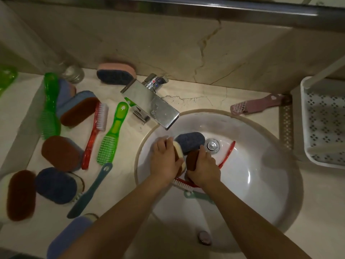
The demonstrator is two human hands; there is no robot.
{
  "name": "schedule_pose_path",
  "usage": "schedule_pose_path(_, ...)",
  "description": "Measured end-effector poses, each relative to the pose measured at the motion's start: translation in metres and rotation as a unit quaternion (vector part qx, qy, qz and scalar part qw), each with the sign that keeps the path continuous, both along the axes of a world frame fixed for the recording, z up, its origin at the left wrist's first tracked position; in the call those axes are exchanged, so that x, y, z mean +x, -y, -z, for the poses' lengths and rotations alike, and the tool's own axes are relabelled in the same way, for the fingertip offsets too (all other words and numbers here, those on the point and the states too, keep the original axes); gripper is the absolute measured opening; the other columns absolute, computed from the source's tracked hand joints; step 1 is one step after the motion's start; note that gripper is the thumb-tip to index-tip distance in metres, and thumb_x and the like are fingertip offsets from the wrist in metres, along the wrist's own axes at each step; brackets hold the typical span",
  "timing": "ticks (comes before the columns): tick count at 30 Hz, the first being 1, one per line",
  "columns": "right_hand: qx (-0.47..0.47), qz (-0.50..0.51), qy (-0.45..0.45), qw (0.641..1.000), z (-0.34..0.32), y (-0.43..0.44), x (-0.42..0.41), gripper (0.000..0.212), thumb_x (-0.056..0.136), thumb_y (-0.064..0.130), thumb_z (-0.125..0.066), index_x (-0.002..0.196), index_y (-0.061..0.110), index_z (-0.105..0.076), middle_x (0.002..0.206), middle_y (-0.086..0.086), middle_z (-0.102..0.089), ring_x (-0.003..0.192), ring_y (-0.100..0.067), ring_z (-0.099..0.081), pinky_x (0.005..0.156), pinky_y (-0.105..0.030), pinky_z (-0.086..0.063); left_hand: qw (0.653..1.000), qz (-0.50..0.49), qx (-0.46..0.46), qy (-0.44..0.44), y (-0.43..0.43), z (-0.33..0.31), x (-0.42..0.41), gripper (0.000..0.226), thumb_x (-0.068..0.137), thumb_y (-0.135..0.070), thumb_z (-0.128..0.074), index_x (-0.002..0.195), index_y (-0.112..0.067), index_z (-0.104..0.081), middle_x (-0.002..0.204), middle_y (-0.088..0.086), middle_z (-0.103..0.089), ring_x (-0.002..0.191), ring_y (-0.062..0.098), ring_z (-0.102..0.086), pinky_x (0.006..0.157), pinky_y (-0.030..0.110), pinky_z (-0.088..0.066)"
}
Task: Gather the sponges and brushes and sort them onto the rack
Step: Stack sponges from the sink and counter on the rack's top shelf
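White sink (261,165) contains both hands. Left hand (165,161): grip clamped on the cream sponge (179,149). Right hand (203,169): grip clamped on the brown sponge (192,159) (one per hand, likely to halve trips). Rack (304,118) stands well apart, to the right

Words, brands, numbers: we can read none on anything.
Tap handle (155,81): we see a red mark and a blue mark, beyond and slightly left of where the left hand (165,161) and right hand (203,168) grip.
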State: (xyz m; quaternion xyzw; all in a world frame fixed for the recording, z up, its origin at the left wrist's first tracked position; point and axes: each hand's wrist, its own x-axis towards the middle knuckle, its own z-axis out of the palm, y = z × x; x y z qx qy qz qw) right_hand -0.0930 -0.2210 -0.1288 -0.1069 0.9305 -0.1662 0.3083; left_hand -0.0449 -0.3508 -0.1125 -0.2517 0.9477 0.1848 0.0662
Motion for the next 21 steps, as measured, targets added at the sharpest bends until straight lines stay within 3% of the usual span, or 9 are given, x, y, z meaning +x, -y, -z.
schedule_pose_path(8,-0.091,0.083,0.013,0.992,-0.015,-0.009,0.003,0.079,0.068,0.045,-0.079,0.13,0.02,-0.035,0.123,-0.003,-0.055,0.103,-0.021,-0.059,0.084,-0.039,-0.057,0.988,-0.069,0.136,-0.037,-0.012,-0.016,0.005,0.078,0.074,-0.026,-0.077,0.137,-0.021,-0.031,0.143,-0.001,-0.02,0.121,0.021,-0.044,0.095,0.029,-0.048)
schedule_pose_path(14,-0.195,0.124,0.003,0.973,-0.044,-0.032,0.002,0.058,0.082,0.044,-0.065,0.13,0.027,-0.04,0.12,0.01,-0.05,0.105,-0.014,-0.054,0.087,-0.032,-0.051,0.969,-0.121,0.203,-0.074,-0.024,-0.044,0.006,0.076,0.068,-0.028,-0.077,0.132,-0.025,-0.036,0.132,-0.002,-0.043,0.116,0.018,-0.049,0.092,0.033,-0.047)
schedule_pose_path(17,-0.295,0.185,0.033,0.937,-0.066,-0.046,-0.001,0.035,0.088,0.035,-0.056,0.122,0.027,-0.05,0.124,0.006,-0.053,0.11,-0.013,-0.054,0.096,-0.038,-0.049,0.939,-0.192,0.266,-0.107,-0.04,-0.063,0.007,0.061,0.073,-0.036,-0.069,0.125,-0.028,-0.038,0.117,-0.005,-0.053,0.104,0.014,-0.053,0.084,0.028,-0.044)
schedule_pose_path(21,-0.376,0.256,0.067,0.888,-0.104,-0.069,-0.001,0.017,0.092,0.026,-0.05,0.107,0.023,-0.059,0.109,0.001,-0.059,0.101,-0.017,-0.058,0.092,-0.043,-0.052,0.881,-0.265,0.352,-0.174,-0.071,-0.086,0.01,0.038,0.081,-0.037,-0.061,0.116,-0.029,-0.046,0.113,-0.005,-0.057,0.102,0.012,-0.055,0.072,0.015,-0.038)
